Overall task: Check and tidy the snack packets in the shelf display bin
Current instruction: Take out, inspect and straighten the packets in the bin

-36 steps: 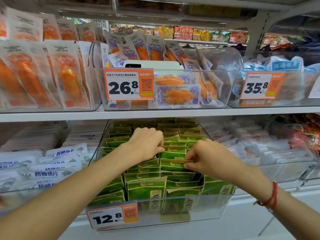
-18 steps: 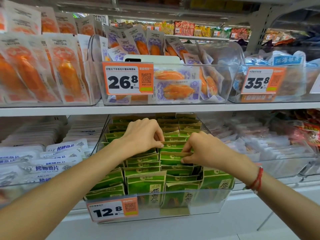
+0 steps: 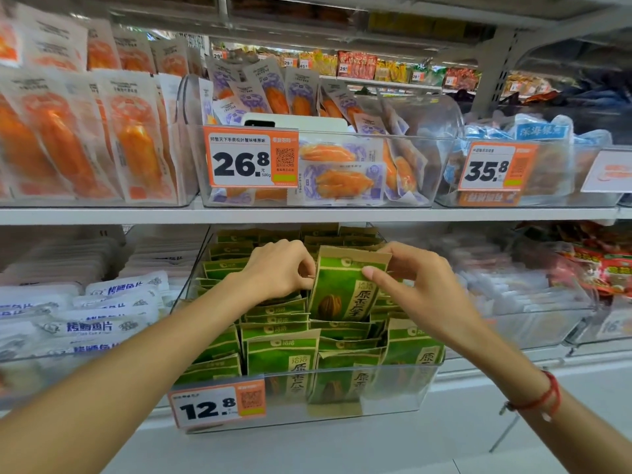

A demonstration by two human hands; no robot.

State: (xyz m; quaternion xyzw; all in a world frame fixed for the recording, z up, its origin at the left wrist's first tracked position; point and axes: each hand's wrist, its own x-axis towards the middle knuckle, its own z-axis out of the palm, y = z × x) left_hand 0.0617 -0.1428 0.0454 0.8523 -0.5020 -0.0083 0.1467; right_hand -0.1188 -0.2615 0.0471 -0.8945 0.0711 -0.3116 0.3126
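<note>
Both hands, left and right, pinched one green packet raised above the bin; the checking step. Next, I judged, it needed sliding back into its row

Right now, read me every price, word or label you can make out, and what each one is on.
"26.8": orange price tag, upper clear bin.
"35.8": orange price tag, right upper bin.
"12.8": orange price tag, green packets' clear bin.
"烤鳕鱼片": white packets, left.
Small print, far tags: blurred.
</note>
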